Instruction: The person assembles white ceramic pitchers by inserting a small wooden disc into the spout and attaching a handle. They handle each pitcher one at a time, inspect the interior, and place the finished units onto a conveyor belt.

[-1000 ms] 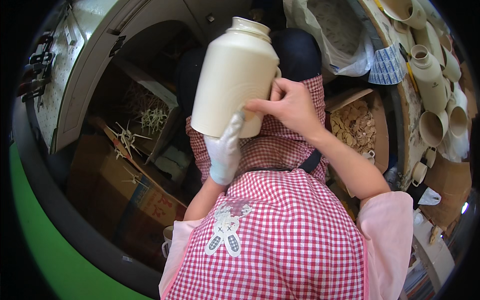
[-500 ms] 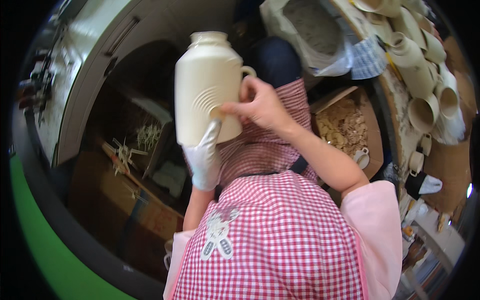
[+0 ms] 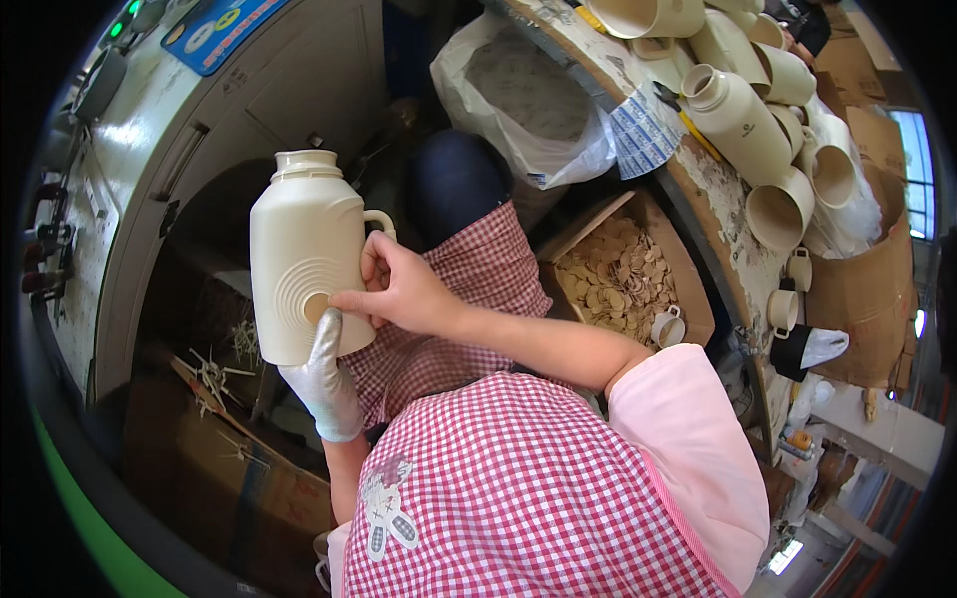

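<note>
A cream jug (image 3: pixel 299 229) with a ringed neck and a side handle (image 3: pixel 379 223) stands nearly upright over my lap. Concentric ridges on its lower front surround a small tan disc (image 3: pixel 316 307). My left hand (image 3: pixel 327 394), in a pale glove, is closed around the jug's lower end, its thumb against the bottom of the disc. From the right, my bare right hand (image 3: pixel 414 291) grips the jug's side below the handle. Its thumb tip touches the disc's right edge, and its fingers are bent, partly hidden.
A cardboard box (image 3: pixel 698 289) of small tan discs (image 3: pixel 618 264) and a white cup-like part (image 3: pixel 668 327) lies to the right. Cream jug shells (image 3: pixel 743 125) crowd the worn bench (image 3: pixel 720 204). A white plastic bag (image 3: pixel 454 90) hangs open ahead; thin sprue-like scraps (image 3: pixel 211 379) lie lower left.
The view has shifted, so the jug and both hands appear farther left and lower. My hands keep much the same hold, with both thumbs still at the disc.
</note>
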### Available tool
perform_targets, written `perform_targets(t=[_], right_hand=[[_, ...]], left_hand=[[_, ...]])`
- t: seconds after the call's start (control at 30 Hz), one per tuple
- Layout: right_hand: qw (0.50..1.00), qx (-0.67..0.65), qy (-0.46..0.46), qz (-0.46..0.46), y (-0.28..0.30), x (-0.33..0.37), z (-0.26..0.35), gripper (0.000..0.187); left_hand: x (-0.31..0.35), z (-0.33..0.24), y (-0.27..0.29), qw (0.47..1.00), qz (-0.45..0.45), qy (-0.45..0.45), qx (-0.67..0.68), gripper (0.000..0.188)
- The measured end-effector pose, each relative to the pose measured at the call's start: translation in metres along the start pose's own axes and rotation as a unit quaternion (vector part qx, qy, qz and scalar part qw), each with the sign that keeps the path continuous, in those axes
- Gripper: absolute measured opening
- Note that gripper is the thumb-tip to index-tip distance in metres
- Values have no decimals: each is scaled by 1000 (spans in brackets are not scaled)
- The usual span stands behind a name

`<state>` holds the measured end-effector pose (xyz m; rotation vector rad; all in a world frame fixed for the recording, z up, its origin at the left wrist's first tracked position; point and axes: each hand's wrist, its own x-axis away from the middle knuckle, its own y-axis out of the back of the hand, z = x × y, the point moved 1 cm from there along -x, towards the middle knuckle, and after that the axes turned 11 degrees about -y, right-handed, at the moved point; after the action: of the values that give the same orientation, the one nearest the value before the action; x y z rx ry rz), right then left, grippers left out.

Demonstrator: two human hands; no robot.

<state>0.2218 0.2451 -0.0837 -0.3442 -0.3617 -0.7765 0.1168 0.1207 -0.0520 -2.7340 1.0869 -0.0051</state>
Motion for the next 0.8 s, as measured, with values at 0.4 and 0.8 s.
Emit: perform_targets(t=[0.4,0.8], right_hand=[[491,793,167,-319,415,-224,190,21],[967,215,-26,134,74,21,125,25]], left_hand=[[-20,0,36,1000,-7,8,-16,37],[-20,-48,-11,962,-22,171,212,47]])
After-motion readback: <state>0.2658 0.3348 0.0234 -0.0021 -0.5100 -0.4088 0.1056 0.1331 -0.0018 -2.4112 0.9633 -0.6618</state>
